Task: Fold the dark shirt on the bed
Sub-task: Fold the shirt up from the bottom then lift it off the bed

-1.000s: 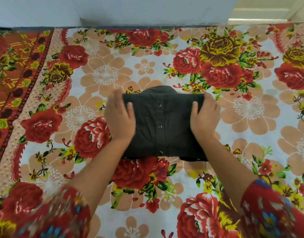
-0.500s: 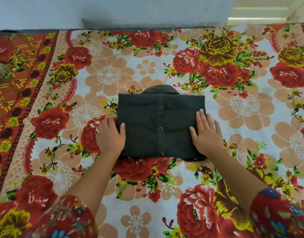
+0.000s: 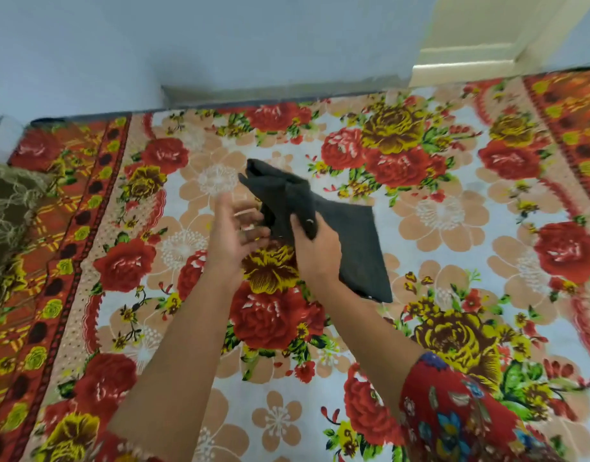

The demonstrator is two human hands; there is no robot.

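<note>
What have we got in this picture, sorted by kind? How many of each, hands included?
Hands: 2, the left hand open beside the cloth and the right hand gripping it
Dark shirts: 1, the folded dark shirt lifted off the bed
Floral bedsheets: 1, the bedsheet covering the bed
Brown lacy fabric: 1 piece at the left edge
Total: 5

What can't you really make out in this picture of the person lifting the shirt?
- Left hand: its fingers are motion-blurred in the head view, so its grip on the shirt is unclear.
- Shirt's underside: hidden by its own folds and the right hand.
- Brown lacy cloth: cut off by the left edge.
</note>
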